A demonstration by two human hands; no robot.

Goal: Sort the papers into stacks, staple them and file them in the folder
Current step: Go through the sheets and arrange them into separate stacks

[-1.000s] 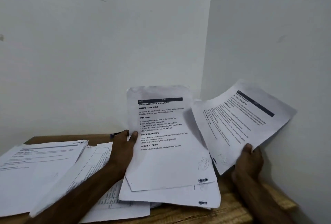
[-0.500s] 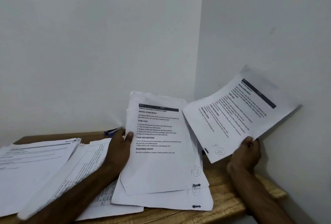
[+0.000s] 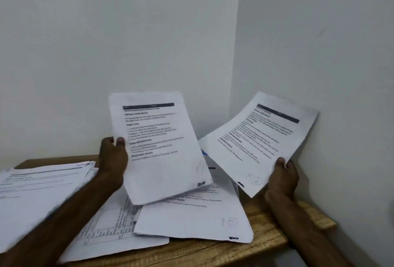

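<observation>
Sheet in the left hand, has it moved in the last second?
Yes. The left hand has lifted the sheet up and left, away from the wall corner, uncovering printed lines on the marked sheet lying on the table.

Left-held sheet [image 3: 162,149] — "TASK DESCRIPTION", "REQUIRED PROPS"

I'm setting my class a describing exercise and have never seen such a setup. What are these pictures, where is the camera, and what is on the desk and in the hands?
No machine here: a person works with bare hands. Every picture comes from one camera worn on their head, looking forward and down. The left hand grips a printed page by its side edge; the right hand grips a second page by its lower edge. On the wooden table lie a pile of papers at the left, a gridded page, and a sheet with handwritten marks.
</observation>
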